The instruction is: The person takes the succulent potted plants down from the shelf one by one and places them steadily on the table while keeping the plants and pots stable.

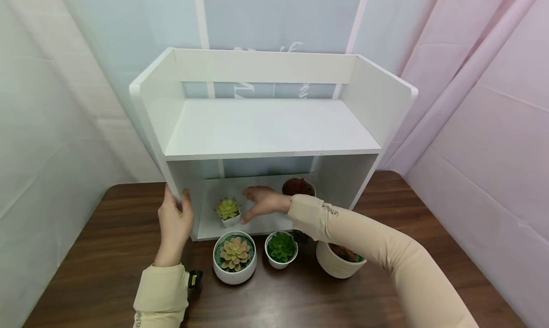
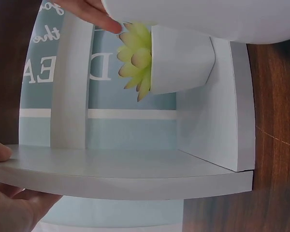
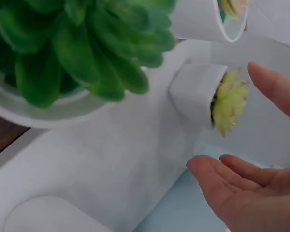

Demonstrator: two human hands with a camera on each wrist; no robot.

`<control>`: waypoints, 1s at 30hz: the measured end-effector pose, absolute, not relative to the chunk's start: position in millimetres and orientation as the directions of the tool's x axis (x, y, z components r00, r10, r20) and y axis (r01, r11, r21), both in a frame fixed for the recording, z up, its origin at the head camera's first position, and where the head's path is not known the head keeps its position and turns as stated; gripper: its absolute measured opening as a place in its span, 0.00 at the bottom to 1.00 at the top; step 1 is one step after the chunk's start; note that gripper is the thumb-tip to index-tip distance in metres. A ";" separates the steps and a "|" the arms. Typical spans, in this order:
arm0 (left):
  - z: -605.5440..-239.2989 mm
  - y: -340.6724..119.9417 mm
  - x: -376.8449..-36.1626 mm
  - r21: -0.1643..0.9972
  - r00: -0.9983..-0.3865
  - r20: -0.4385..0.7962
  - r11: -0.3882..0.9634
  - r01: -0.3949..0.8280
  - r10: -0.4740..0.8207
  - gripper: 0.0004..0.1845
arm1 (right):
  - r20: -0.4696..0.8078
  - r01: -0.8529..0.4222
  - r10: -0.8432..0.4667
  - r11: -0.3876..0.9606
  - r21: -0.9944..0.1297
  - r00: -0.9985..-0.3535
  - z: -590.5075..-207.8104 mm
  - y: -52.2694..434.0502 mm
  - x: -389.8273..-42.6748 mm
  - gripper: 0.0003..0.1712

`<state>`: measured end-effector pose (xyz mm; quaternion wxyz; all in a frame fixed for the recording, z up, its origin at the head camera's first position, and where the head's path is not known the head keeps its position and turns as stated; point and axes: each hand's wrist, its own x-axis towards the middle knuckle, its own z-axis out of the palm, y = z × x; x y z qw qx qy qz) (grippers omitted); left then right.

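Note:
My left hand (image 1: pixel 175 225) holds the left side panel of a white shelf unit (image 1: pixel 274 128), thumb on one face and fingers on the other, as the left wrist view also shows. Inside the lower compartment, my right hand (image 1: pixel 267 201) has its thumb and fingers spread apart. It is beside a small yellow-green succulent (image 1: pixel 228 208) in a white angular pot (image 3: pixel 195 92), which stands upright near the left wall. In the right wrist view a gap shows between the fingertips and this plant. Farther right on the same board stands a dark red plant (image 1: pixel 298 186), partly behind my right forearm.
On the brown wooden table (image 1: pixel 266 309), before the unit, stand a peach-tipped succulent (image 1: pixel 234 254) in a round white pot, a green succulent (image 1: pixel 281 247) in a small white pot, and a ribbed cream pot (image 1: pixel 336 266) partly under my right sleeve. Curtains hang behind.

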<state>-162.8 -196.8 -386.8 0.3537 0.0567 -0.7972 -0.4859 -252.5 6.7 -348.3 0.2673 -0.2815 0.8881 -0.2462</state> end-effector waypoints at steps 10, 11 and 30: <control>-387.2 -196.2 -164.1 0.821 -0.746 0.505 0.510 0.258 -0.435 0.22 | -0.464 -0.280 -0.588 0.769 -0.575 -0.663 -363.6 -7.4 -261.7 0.46; -387.0 -196.0 -163.6 0.821 -0.747 0.505 0.509 0.259 -0.434 0.22 | -0.469 -0.276 -0.585 0.772 -0.573 -0.662 -364.3 -8.8 -262.7 0.46; -388.6 -196.6 -164.0 0.816 -0.739 0.518 0.507 0.277 -0.430 0.23 | -0.465 -0.239 -0.566 0.771 -0.590 -0.681 -377.9 -30.5 -270.0 0.43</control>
